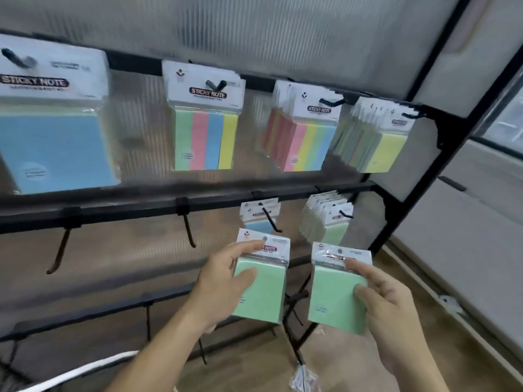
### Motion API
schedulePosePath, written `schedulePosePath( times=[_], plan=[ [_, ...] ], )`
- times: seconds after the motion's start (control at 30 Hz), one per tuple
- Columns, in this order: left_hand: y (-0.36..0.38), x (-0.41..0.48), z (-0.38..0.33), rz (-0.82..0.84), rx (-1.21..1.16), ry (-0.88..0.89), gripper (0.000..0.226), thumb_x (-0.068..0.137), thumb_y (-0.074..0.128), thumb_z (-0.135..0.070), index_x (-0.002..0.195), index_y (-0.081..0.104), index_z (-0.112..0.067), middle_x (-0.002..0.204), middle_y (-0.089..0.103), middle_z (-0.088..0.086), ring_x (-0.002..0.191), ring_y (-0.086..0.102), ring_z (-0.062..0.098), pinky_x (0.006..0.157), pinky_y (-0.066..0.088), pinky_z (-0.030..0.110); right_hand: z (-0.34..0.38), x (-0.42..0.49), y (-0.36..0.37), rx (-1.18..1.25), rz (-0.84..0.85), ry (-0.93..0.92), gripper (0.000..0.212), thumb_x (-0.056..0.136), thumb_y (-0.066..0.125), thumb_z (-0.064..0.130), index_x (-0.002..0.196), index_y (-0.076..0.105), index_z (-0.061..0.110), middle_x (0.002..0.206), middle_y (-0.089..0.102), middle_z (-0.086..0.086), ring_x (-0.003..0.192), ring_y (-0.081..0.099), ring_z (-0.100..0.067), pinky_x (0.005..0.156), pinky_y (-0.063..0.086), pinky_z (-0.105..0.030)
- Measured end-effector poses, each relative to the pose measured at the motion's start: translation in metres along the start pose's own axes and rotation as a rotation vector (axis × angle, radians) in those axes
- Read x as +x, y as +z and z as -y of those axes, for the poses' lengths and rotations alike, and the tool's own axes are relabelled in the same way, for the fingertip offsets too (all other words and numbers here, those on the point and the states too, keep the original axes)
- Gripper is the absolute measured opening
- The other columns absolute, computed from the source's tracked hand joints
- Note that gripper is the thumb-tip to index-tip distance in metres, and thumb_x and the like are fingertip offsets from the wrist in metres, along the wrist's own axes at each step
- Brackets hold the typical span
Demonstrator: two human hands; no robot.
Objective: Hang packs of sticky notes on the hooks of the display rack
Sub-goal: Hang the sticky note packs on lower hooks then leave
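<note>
My left hand (223, 281) grips a green sticky note pack (264, 295) by its left edge, thumb on the front. My right hand (387, 301) holds a second green pack (331, 298) by its right side, a fingertip on its white header. Both packs sit low in front of the black display rack (127, 210). Just above the left pack, a blue pack (259, 222) hangs on a middle-row hook (273, 222). To its right hangs a bunch of green packs (328, 219). Two middle-row hooks (189, 230) further left carry nothing.
The top row holds a large blue pack (53, 137), a striped pack (206, 131), a bunch of striped packs (305, 134) and a yellow-fronted bunch (376, 137). Lower rack bars and hooks (147, 315) lie below. A white cabinet (467, 222) stands right; a plastic wrapper (302, 377) lies on the wood floor.
</note>
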State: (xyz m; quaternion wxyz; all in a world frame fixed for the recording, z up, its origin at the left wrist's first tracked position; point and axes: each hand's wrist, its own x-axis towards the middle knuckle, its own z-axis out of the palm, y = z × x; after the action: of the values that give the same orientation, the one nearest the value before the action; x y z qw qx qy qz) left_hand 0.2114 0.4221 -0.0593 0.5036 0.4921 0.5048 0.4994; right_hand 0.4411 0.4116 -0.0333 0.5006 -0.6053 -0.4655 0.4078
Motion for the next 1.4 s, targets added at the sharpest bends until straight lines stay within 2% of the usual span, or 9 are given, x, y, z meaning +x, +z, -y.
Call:
schedulePosePath(
  times=[0.1,0.3,0.53,0.63,0.77,0.9,1.0,1.2,1.4],
  plan=[
    [0.016,0.022,0.01,-0.021,-0.001,-0.007,0.042,0.093,0.059,0.001,0.11,0.067,-0.037,0.119,0.068,-0.006,0.095,0.069,0.011,0.07,0.057,0.027,-0.007,0.044,-0.002,0.015,0.028,-0.004,0.05,0.087,0.04,-0.017,0.093,0.071,0.023,0.102,0.071,0.001,0.082,0.064,-0.015,0.061,0.05,-0.022],
    [0.035,0.042,0.021,-0.114,0.026,-0.081,0.046,0.091,0.062,0.001,0.118,0.068,-0.035,0.117,0.066,-0.018,0.103,0.068,0.013,0.084,0.057,0.046,-0.019,0.109,-0.004,0.015,0.103,-0.016,0.053,0.085,0.039,-0.016,0.092,0.071,0.026,0.103,0.072,0.002,0.09,0.065,-0.017,0.071,0.049,-0.03],
    [0.062,0.043,0.017,-0.269,0.011,-0.077,0.048,0.091,0.059,0.006,0.116,0.067,-0.034,0.11,0.064,-0.03,0.102,0.068,0.011,0.083,0.058,0.036,-0.023,0.152,-0.011,0.081,0.221,-0.071,0.038,0.078,0.048,0.001,0.087,0.072,0.029,0.103,0.071,0.001,0.085,0.062,-0.016,0.073,0.048,-0.031],
    [0.074,0.041,0.017,-0.361,0.045,-0.079,0.051,0.091,0.059,0.008,0.115,0.068,-0.037,0.113,0.065,-0.027,0.103,0.067,0.009,0.086,0.058,0.037,-0.026,0.167,-0.019,0.069,0.241,-0.086,0.053,0.087,0.039,-0.014,0.092,0.07,0.029,0.106,0.069,-0.001,0.088,0.062,-0.018,0.068,0.049,-0.027],
    [0.089,0.045,0.016,-0.491,0.167,-0.081,0.053,0.091,0.059,0.005,0.112,0.065,-0.043,0.118,0.063,-0.02,0.093,0.065,-0.002,0.069,0.053,0.017,-0.028,0.182,-0.03,0.041,0.209,-0.098,0.048,0.09,0.037,-0.012,0.112,0.068,0.017,0.108,0.064,0.004,0.089,0.059,-0.006,0.068,0.044,-0.02],
    [0.101,0.052,0.015,-0.564,0.113,-0.112,0.051,0.093,0.058,0.002,0.113,0.061,-0.045,0.121,0.064,-0.015,0.094,0.068,0.004,0.074,0.058,0.023,-0.036,0.196,-0.039,-0.001,0.209,-0.09,0.048,0.091,0.038,-0.008,0.117,0.068,0.02,0.098,0.06,0.011,0.078,0.057,-0.007,0.063,0.043,-0.02],
    [0.105,0.057,0.016,-0.606,0.086,-0.13,0.05,0.094,0.058,0.0,0.119,0.059,-0.043,0.119,0.065,-0.014,0.093,0.069,0.005,0.075,0.059,0.025,-0.042,0.202,-0.045,-0.039,0.233,-0.116,0.046,0.091,0.041,-0.008,0.117,0.07,0.016,0.095,0.06,0.002,0.072,0.055,-0.008,0.055,0.04,-0.01],
    [0.106,0.069,0.02,-0.664,0.075,-0.157,0.052,0.094,0.058,0.0,0.128,0.058,-0.039,0.118,0.066,-0.011,0.094,0.069,0.01,0.081,0.058,0.034,-0.044,0.2,-0.049,-0.02,0.301,-0.16,0.045,0.089,0.044,-0.013,0.113,0.071,0.014,0.096,0.062,0.01,0.072,0.057,0.012,0.059,0.04,-0.002],
    [0.104,0.08,0.022,-0.662,0.055,-0.152,0.054,0.094,0.058,-0.001,0.124,0.056,-0.045,0.121,0.064,-0.009,0.1,0.067,0.014,0.08,0.06,0.037,-0.053,0.204,-0.047,-0.031,0.22,-0.18,0.041,0.089,0.047,-0.012,0.112,0.071,0.011,0.093,0.061,0.006,0.071,0.055,0.012,0.06,0.039,0.0]
  ],
)
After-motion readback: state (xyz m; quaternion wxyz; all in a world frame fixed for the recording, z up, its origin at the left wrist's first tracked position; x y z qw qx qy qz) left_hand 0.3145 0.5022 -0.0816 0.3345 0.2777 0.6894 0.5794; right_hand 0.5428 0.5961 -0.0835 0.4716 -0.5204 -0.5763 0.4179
